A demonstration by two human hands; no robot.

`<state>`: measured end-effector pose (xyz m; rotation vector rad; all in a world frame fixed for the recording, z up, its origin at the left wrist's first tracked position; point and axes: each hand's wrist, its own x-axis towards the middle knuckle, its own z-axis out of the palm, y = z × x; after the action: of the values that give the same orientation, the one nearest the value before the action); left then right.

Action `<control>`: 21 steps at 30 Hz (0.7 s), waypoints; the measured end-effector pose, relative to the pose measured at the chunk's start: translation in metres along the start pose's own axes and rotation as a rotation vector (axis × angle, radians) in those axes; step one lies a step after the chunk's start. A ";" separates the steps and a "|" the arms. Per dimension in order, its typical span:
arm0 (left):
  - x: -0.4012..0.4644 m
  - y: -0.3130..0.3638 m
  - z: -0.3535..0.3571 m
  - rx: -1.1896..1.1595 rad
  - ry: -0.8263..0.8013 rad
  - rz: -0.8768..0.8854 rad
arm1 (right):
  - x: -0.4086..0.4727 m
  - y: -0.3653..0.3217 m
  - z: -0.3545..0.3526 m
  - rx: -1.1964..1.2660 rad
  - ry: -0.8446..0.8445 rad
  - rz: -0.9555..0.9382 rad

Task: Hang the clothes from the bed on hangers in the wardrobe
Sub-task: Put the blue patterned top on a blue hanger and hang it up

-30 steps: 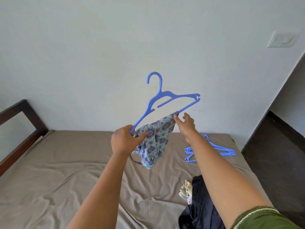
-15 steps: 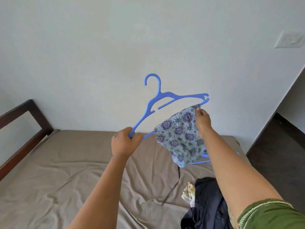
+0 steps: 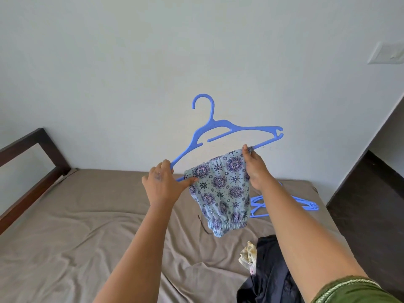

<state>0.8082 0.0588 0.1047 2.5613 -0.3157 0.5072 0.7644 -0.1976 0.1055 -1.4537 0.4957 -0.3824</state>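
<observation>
A blue plastic hanger (image 3: 220, 125) is held up in front of the wall, hook upward. My left hand (image 3: 162, 184) grips its left end, and its thumb pinches the left edge of a light blue patterned garment (image 3: 220, 189). My right hand (image 3: 254, 167) pinches the garment's right top corner against the hanger's lower bar. The garment drapes from that bar, with a gathered hem at the bottom and a thin dark cord dangling behind it. No wardrobe is in sight.
Below lies a bed with a brown sheet (image 3: 76, 232) and a dark wooden frame (image 3: 32, 162) on the left. Spare blue hangers (image 3: 306, 206) lie on the far right of the bed. A dark garment (image 3: 271, 274) and a pale cloth (image 3: 248, 254) are piled near me. Dark floor (image 3: 371, 215) is right.
The garment was bunched near my left hand; my right hand drew its corner rightward along the lower bar, spreading it out. My left thumb now pinches the garment's left edge.
</observation>
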 end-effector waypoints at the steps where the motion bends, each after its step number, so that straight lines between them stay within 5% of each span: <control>1: 0.000 -0.001 0.000 -0.006 0.025 0.004 | 0.001 0.001 0.000 -0.003 0.005 -0.006; 15: -0.003 0.006 0.007 -0.124 -0.100 -0.014 | 0.000 0.019 -0.026 0.005 0.528 0.030; 21: -0.022 0.006 0.025 -0.080 -0.205 -0.022 | -0.025 0.048 -0.050 -0.493 0.625 0.005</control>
<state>0.7938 0.0434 0.0788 2.5390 -0.3710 0.2188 0.7143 -0.2224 0.0574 -1.7965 1.1563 -0.7563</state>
